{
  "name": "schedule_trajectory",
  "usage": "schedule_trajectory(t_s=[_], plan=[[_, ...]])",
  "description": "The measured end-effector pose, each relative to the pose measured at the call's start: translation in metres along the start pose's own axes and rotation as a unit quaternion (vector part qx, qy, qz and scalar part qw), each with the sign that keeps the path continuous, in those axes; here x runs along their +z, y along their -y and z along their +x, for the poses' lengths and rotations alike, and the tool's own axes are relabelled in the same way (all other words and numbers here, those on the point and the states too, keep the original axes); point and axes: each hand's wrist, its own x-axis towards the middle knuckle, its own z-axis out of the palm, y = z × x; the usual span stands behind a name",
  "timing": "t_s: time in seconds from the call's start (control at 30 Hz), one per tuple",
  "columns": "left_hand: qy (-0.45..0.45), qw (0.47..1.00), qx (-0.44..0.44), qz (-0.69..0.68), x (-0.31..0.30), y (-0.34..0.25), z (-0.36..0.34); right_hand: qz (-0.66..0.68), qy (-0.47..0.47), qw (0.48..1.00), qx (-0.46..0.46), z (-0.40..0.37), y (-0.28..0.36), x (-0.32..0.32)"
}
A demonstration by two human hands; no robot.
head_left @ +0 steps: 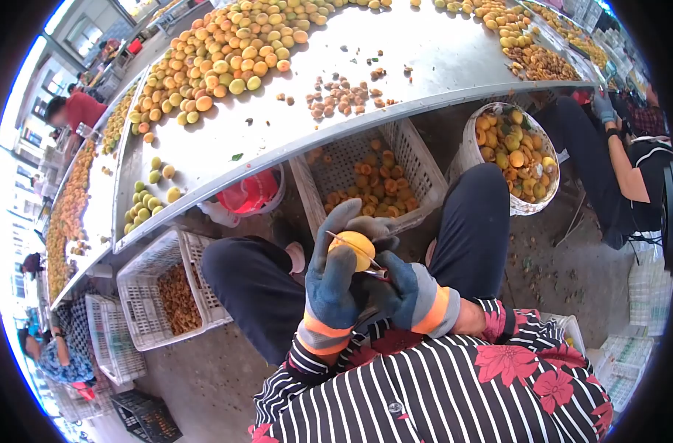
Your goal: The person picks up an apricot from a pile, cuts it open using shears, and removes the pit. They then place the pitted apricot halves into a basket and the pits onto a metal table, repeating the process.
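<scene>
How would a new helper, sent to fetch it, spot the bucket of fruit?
Start at the long metal table. At its near edge, right of the wearer's right knee, stands the white bucket heaped with yellow-orange fruit. It is round, unlike the cornered crate between the knees.

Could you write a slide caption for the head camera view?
Gloved left hand holding a yellow fruit, right hand holding a small knife, beside a fruit-strewn table.

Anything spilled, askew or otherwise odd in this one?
Only mild untidiness: small bits lie scattered on the floor to the right of the person's right knee, outside any container, as if dropped. The fruit in the left hand shows no obvious damage.
</scene>
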Motion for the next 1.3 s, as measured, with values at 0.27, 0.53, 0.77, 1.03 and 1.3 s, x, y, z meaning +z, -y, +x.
schedule_trajectory(t_s=[0.27,0.53,0.77,1.03,1.3], plan=[[0.022,0.942,0.105,0.317,-0.005,-0.017,0.008,-0.047,-0.02,0.999,-0.014,-0.004,-0.004,0.002],[-0.112,0.976,0.082,0.166,-0.01,-0.031,0.007,0.276,-0.119,0.947,0.117,-0.015,-0.025,0.007],[0.069,0.807,0.284,0.514,0.015,-0.013,0.002,0.292,-0.085,0.952,0.038,0.028,-0.019,-0.006],[0.123,0.755,0.119,0.633,0.0,-0.006,-0.011,0.211,-0.109,0.971,0.023,0.02,-0.019,-0.019],[0.099,0.902,0.097,0.408,0.005,-0.007,-0.015,-0.075,-0.195,0.974,-0.092,0.024,-0.011,-0.01]])
